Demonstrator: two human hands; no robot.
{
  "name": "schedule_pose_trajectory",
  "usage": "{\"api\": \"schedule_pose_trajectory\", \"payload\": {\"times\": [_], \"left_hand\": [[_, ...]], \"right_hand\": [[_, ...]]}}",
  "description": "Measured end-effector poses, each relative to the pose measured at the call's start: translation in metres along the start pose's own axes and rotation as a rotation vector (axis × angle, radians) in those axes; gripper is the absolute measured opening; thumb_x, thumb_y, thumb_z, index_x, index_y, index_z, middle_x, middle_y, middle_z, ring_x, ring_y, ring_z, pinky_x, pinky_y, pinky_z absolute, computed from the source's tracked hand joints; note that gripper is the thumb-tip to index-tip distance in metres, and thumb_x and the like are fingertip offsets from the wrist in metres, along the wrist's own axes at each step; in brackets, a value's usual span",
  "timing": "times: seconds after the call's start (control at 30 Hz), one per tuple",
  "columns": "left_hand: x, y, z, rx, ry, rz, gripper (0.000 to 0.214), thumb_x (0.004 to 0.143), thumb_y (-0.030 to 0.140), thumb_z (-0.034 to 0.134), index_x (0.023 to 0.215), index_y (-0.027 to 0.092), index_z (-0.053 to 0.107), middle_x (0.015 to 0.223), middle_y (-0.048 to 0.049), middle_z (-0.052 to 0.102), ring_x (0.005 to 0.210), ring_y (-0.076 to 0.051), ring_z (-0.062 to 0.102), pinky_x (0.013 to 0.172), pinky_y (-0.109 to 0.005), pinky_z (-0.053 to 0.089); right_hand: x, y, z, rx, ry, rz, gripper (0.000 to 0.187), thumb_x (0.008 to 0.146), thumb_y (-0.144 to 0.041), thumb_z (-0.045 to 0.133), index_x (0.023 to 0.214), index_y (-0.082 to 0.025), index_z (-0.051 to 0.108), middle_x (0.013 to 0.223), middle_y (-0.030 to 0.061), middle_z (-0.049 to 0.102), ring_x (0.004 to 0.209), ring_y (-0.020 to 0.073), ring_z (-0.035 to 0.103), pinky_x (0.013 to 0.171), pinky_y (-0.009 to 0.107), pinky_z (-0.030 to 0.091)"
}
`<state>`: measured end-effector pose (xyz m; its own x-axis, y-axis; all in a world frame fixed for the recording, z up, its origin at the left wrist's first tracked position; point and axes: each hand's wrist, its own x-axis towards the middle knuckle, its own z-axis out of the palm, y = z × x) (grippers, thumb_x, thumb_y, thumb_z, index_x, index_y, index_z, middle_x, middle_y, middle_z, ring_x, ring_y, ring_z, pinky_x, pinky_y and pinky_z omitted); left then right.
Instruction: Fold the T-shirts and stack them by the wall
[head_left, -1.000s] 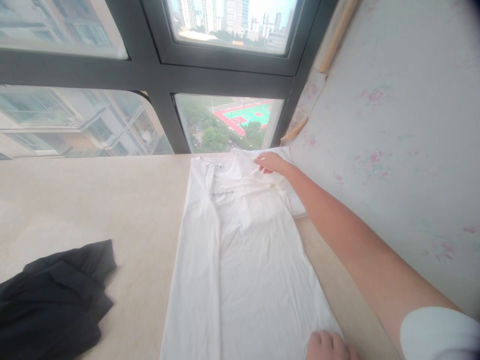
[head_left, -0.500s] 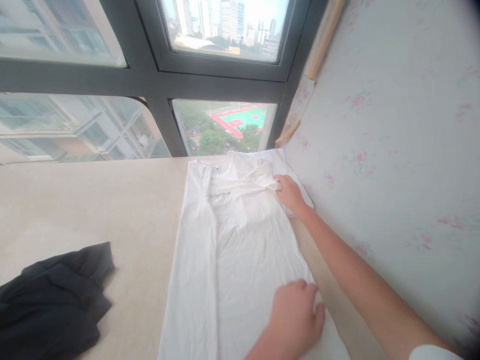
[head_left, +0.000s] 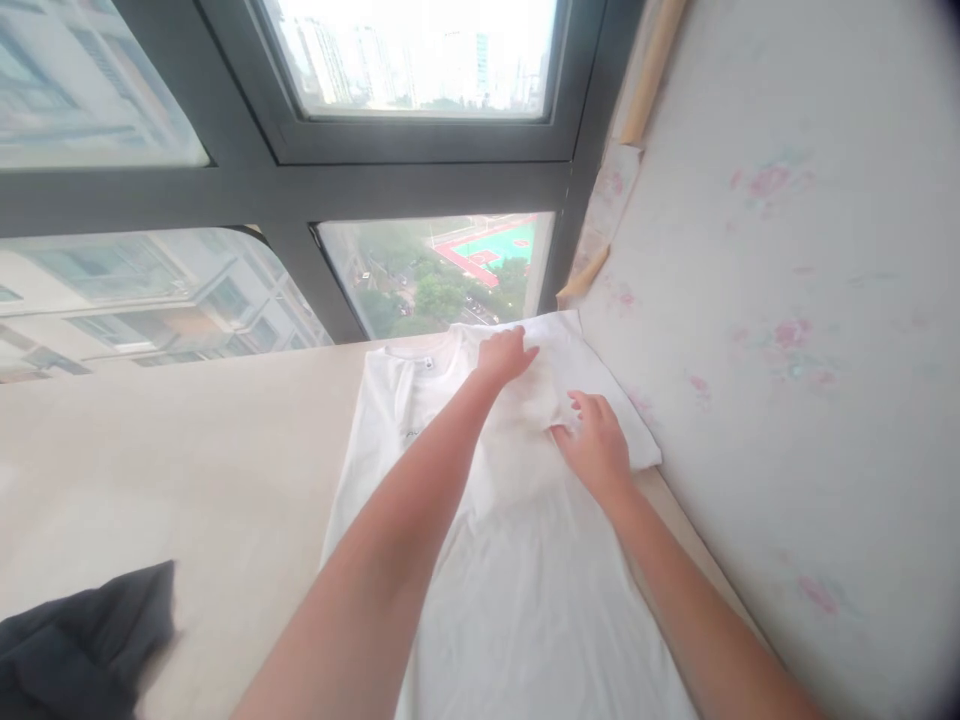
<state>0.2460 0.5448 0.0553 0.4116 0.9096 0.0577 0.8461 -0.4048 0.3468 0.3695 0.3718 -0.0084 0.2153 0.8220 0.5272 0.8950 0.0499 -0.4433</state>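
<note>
A white long-sleeved shirt (head_left: pixel 555 580) lies spread on the pale ledge, its neck towards the window. My left hand (head_left: pixel 506 357) rests on its upper right shoulder area, thumb held away from the fingers. That forearm crosses the shirt and covers most of the dark chest print. Beside the folded sleeve on the right is my right hand (head_left: pixel 598 440), thumb at the sleeve's edge and fingers apart. Under and beyond the shirt's shoulder, another white cloth portion (head_left: pixel 611 405) reaches towards the wall; whether it belongs to the same shirt is unclear.
A crumpled dark garment (head_left: pixel 90 635) lies at the lower left on the ledge (head_left: pixel 187 460). The grey window frame (head_left: pixel 427 180) stands at the back. A flower-patterned wall (head_left: pixel 810 400) borders the ledge on the right, with peeling trim near the corner.
My left hand has moved from the shirt's lower right side up to its shoulder. My right hand has loosened from the sleeve and its fingers have spread. The view has shifted slightly.
</note>
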Motion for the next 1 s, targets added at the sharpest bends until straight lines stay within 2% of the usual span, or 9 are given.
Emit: {"api": "schedule_pose_trajectory", "payload": {"times": [0.07, 0.17, 0.27, 0.33, 0.43, 0.6, 0.8, 0.9, 1.0], "left_hand": [[0.023, 0.008, 0.009, -0.031, -0.042, 0.019, 0.048, 0.091, 0.054, 0.053, 0.123, 0.019, 0.055, 0.118, -0.0119, 0.066, 0.11, -0.028, 0.061, 0.093, -0.038, 0.047], [0.044, 0.015, 0.021, -0.09, -0.092, 0.018, 0.053, 0.082, 0.057, 0.065, 0.116, 0.018, 0.059, 0.117, -0.0127, 0.066, 0.111, -0.029, 0.06, 0.093, -0.037, 0.047], [0.054, 0.014, 0.026, -0.168, -0.129, 0.003, 0.041, 0.076, 0.039, 0.075, 0.11, 0.019, 0.064, 0.117, -0.0107, 0.066, 0.111, -0.027, 0.06, 0.093, -0.033, 0.047], [0.058, 0.008, 0.026, -0.234, -0.138, -0.012, 0.03, 0.077, 0.027, 0.072, 0.106, 0.02, 0.068, 0.112, -0.0086, 0.068, 0.105, -0.024, 0.062, 0.09, -0.031, 0.049], [0.062, -0.006, 0.02, -0.349, -0.139, -0.036, 0.025, 0.08, 0.022, 0.066, 0.103, 0.021, 0.072, 0.103, -0.0056, 0.07, 0.09, -0.019, 0.064, 0.08, -0.027, 0.05], [0.061, -0.023, 0.015, -0.471, -0.119, -0.095, 0.032, 0.083, 0.021, 0.059, 0.113, 0.023, 0.07, 0.102, -0.0051, 0.07, 0.078, -0.016, 0.064, 0.068, -0.025, 0.05], [0.051, -0.027, 0.01, -0.453, -0.109, -0.145, 0.037, 0.08, 0.027, 0.066, 0.117, 0.021, 0.065, 0.116, -0.0082, 0.066, 0.091, -0.019, 0.064, 0.078, -0.028, 0.051], [0.037, -0.033, -0.002, -0.431, -0.167, -0.17, 0.052, 0.075, 0.039, 0.074, 0.122, 0.021, 0.061, 0.117, -0.0104, 0.065, 0.095, -0.023, 0.064, 0.08, -0.03, 0.052], [0.018, -0.045, -0.018, -0.425, -0.274, -0.178, 0.053, 0.069, 0.043, 0.08, 0.115, 0.021, 0.064, 0.116, -0.0108, 0.065, 0.095, -0.024, 0.066, 0.076, -0.03, 0.053]], "right_hand": [[0.0, 0.001, 0.0, -0.013, -0.049, 0.068, 0.04, 0.08, -0.024, 0.062, 0.119, -0.019, 0.057, 0.098, 0.0075, 0.062, 0.087, 0.0229, 0.059, 0.074, 0.036, 0.05], [0.0, 0.001, -0.002, 0.028, -0.109, 0.013, 0.031, 0.08, -0.013, 0.054, 0.11, -0.019, 0.058, 0.093, 0.0056, 0.061, 0.087, 0.0204, 0.059, 0.076, 0.033, 0.048], [0.001, 0.001, -0.005, 0.082, -0.103, -0.069, 0.031, 0.079, -0.005, 0.048, 0.104, -0.02, 0.058, 0.097, 0.0055, 0.061, 0.09, 0.0183, 0.06, 0.077, 0.03, 0.048], [0.002, 0.002, -0.008, 0.098, -0.068, -0.113, 0.027, 0.08, -0.004, 0.048, 0.099, -0.02, 0.059, 0.098, 0.0055, 0.062, 0.091, 0.0175, 0.06, 0.077, 0.029, 0.048], [0.001, 0.003, -0.014, 0.096, -0.006, -0.166, 0.021, 0.085, -0.005, 0.048, 0.092, -0.021, 0.061, 0.094, 0.0047, 0.061, 0.089, 0.0161, 0.061, 0.077, 0.027, 0.048], [-0.003, 0.01, -0.019, 0.091, -0.006, -0.234, 0.022, 0.091, -0.009, 0.05, 0.095, -0.021, 0.068, 0.093, 0.0046, 0.062, 0.087, 0.0147, 0.061, 0.078, 0.027, 0.05], [-0.005, 0.019, -0.02, 0.084, -0.14, -0.191, 0.026, 0.092, -0.011, 0.048, 0.099, -0.021, 0.07, 0.098, 0.0055, 0.064, 0.092, 0.0169, 0.062, 0.082, 0.031, 0.052], [-0.004, 0.019, -0.022, 0.069, -0.181, -0.174, 0.025, 0.092, -0.015, 0.048, 0.102, -0.02, 0.07, 0.1, 0.0061, 0.065, 0.094, 0.0181, 0.063, 0.084, 0.033, 0.052], [-0.004, 0.018, -0.023, 0.052, -0.21, -0.164, 0.025, 0.092, -0.016, 0.047, 0.103, -0.02, 0.07, 0.101, 0.0066, 0.065, 0.097, 0.0195, 0.062, 0.086, 0.034, 0.052]]}}
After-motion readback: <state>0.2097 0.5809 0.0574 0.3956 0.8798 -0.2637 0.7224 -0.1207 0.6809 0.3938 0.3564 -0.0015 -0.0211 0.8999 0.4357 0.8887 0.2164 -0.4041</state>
